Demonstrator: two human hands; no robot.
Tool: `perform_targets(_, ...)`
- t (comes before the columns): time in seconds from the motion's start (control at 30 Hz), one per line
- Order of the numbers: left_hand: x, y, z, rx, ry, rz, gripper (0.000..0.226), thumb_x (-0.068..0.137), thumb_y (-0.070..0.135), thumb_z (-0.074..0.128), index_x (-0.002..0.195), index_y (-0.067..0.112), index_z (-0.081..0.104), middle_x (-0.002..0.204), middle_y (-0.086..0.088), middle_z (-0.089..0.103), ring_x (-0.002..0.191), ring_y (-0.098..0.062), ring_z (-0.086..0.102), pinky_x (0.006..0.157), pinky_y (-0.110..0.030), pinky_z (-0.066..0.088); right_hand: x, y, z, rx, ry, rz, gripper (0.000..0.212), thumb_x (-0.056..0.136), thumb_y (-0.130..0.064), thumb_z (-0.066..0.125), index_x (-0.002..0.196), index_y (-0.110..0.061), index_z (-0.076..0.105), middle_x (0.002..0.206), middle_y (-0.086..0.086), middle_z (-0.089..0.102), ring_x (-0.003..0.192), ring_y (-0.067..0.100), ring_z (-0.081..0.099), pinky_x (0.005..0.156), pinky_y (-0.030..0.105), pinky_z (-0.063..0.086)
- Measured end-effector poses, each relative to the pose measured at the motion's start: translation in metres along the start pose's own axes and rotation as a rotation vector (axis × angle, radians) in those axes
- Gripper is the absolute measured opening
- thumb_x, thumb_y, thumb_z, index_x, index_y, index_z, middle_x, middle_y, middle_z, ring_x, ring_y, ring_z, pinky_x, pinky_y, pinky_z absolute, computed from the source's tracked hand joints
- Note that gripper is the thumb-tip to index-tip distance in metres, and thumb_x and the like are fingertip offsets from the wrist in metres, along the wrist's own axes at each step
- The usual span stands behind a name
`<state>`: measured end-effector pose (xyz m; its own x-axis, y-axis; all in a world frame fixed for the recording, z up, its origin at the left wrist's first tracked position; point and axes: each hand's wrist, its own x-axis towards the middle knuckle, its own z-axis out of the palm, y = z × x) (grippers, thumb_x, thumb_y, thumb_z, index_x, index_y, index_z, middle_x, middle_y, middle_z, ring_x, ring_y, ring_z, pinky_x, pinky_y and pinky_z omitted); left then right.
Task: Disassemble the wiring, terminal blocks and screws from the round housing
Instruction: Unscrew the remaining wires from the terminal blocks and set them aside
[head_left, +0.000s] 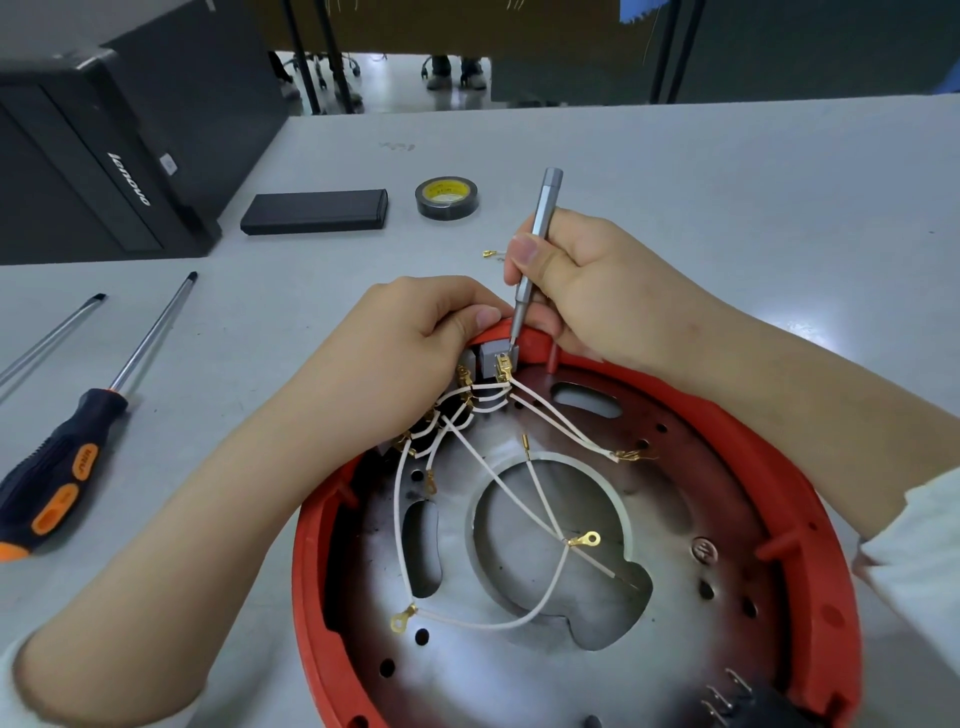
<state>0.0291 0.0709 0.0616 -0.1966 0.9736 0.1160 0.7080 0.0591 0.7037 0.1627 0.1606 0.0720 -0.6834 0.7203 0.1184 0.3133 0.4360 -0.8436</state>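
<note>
- Head view: round housing (810, 499) lies on the counter (675, 182); its far rim carries the grey terminal block (492, 357).
- Right hand (587, 291), grip pinching the slim screwdriver (535, 249), sets its tip on the block's screw.
- Left hand (410, 348), grip curled over that rim and wiring (483, 400), likely steadies it.

We see a red housing rim (810, 499) around its silver plate (519, 670), white wires (540, 499) ending in gold lugs, a grey terminal block (491, 356), and at nine o'clock a black-and-orange screwdriver handle (57, 473). At twelve, black tape (447, 197) with a yellow core.
</note>
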Motion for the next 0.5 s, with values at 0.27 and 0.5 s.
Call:
perform_targets(0.27, -0.001, -0.001, -0.002, -0.025, -0.013, 0.014, 0.023, 0.099, 0.024, 0.049, 0.095, 0.031, 0.069, 0.047, 0.022, 0.054, 0.042, 0.002, 0.05, 0.041, -0.007, 0.034, -0.008, -0.005, -0.002, 0.123, -0.011, -0.073, 0.027, 0.103, -0.028, 0.037, 0.08, -0.02, 0.048, 0.044, -0.017, 0.046, 0.037, 0.002, 0.041, 0.043, 0.01, 0.032)
perform_targets(0.5, -0.001, -0.001, -0.004, 0.012, -0.042, 0.066, 0.027, 0.099, 0.024, 0.048, 0.083, 0.038, 0.064, 0.047, 0.02, 0.051, 0.041, -0.001, 0.046, 0.044, -0.011, 0.034, -0.003, -0.008, 0.004, 0.247, -0.085, -0.16, 0.024, 0.104, -0.021, 0.036, 0.083, -0.016, 0.047, 0.051, -0.012, 0.04, 0.05, 0.015, 0.037, 0.047, 0.016, 0.034)
